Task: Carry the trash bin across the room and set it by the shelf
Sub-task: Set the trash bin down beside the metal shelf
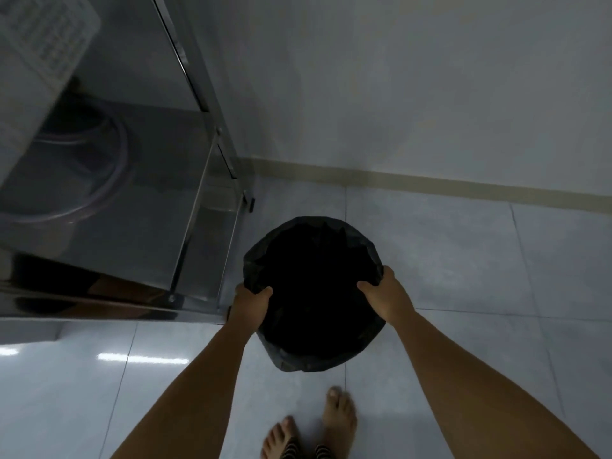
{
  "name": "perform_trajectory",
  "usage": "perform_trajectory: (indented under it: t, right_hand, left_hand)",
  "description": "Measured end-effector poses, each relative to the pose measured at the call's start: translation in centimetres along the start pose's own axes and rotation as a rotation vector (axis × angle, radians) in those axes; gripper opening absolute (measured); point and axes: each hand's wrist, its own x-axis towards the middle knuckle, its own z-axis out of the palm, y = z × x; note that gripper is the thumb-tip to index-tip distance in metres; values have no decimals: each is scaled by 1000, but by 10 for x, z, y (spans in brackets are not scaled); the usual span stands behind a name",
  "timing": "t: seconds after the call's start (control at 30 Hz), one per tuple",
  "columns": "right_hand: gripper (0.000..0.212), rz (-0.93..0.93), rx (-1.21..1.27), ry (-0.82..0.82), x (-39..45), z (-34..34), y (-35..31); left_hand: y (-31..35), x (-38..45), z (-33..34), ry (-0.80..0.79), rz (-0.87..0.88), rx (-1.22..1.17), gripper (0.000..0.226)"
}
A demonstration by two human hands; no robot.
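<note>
— Trash bin (314,293): where was it, and what was in it?

— Stood or hung just beside the right end of the shelf (198,154), over the floor (463,260), near the wall (397,77). Could not tell whether touching the tiles. Round, lined with a crinkled black plastic bag (331,362) folded over the rim. Inside too dark to show any contents.

— And the hands?

— Two, both on the rim. Left hand (249,303) clenched around the near-left edge, thumb hooked inside. Right hand (385,294) clenched around the right edge, thumb likewise inside, gripping bag and rim together. Both forearms bare.

— Anything on the shelf?

— Polished metal, flat trays with thin upright posts, reflective. One white latticed plastic basket (43,51) on the upper level, blurred, contents not visible. One coil of clear, faintly purple hose (99,180) lying on the level beneath.

— The floor?

— Large pale glossy square tiles with thin grout lines, light streaks mirrored at the left. One beige skirting strip (430,188) along the foot of the pale wall. Two bare feet (331,422) at the bottom edge, just behind the bin.
</note>
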Motion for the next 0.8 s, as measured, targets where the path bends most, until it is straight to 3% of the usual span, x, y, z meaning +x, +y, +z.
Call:
perform_trajectory:
  t: [0.13,0.27,0.4,0.5,0.8]
  right_hand:
    - [63,8,40,37,7,12,14]
    - [60,-57,32,154,1,25,28]
    - [82,-130,-184,311,-20,59,57]
    - [85,-180,-212,366,-17,77,74]
    - [79,-283,-252,471,37,68,48]
  left_hand:
    - [-14,15,8,17,28,15,57]
    - [-21,12,12,54,132,92,54]
    - [-49,4,18,189,445,717,76]
    - [-62,6,17,226,575,920,81]
    - [-31,49,25,361,649,987,78]
